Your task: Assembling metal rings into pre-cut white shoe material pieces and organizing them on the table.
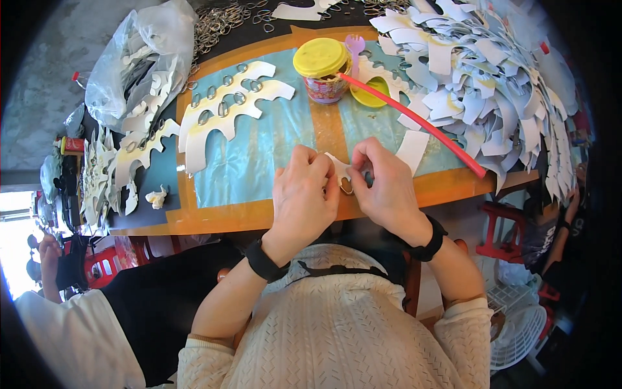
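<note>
Near the table's front edge I hold a small white scalloped piece (335, 166) of sheet material between both hands. My left hand (303, 194) is closed, its thumb and fingers pinching the piece's left side. A metal ring (346, 187) hangs at the piece's lower edge, between the hands. My right hand (387, 191) is closed too, fingertips pinched at the piece's right side beside the ring. The fingers hide much of the piece. Just beyond the right hand lies a plain white strip (413, 150).
White scalloped strips with metal rings (223, 108) lie left on the blue sheet (259, 172). Behind stands a yellow-lidded tub (321, 57) with a red-handled stick (414, 118). Piles of white pieces (479, 91) rise right; loose rings (223, 26) lie far left. Another person sits at left.
</note>
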Available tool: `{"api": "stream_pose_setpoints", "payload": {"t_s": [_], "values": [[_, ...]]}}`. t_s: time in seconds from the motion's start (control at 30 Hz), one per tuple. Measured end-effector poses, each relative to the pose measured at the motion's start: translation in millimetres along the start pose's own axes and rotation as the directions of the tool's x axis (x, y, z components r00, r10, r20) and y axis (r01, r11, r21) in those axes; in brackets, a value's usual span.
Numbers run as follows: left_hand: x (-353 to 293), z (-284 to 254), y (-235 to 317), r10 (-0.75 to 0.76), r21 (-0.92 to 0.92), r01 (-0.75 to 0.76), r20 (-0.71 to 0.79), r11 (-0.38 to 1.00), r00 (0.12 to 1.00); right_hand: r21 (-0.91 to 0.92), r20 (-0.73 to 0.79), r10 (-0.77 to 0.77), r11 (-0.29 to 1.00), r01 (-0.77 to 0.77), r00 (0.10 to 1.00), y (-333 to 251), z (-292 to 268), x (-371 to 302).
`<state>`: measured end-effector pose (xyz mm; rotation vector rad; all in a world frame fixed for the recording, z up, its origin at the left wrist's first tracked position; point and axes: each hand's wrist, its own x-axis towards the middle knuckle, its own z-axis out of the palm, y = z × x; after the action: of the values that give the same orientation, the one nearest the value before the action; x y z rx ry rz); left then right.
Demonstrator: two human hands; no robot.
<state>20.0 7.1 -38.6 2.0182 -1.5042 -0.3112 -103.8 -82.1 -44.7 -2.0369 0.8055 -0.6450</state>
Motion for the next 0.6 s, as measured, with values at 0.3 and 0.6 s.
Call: {"api": "stream_pose_setpoints", "payload": {"t_s": [0.3,0.6], "values": [[-0.4,4.8,1.6,-0.050,0.045,0.051,-0.011,0.998,0.999,-0.364,-0.092,-0.371,0.876,0.316,0.924,5.5,9.4,-9.5],[-6.4,8.9,2.0,-0.005,0.069,0.011,-0.094,0.998,0.996,-0.556,0.009,-0.412,0.755,0.347,0.911,0.3,-2.6,-6.6]]}}
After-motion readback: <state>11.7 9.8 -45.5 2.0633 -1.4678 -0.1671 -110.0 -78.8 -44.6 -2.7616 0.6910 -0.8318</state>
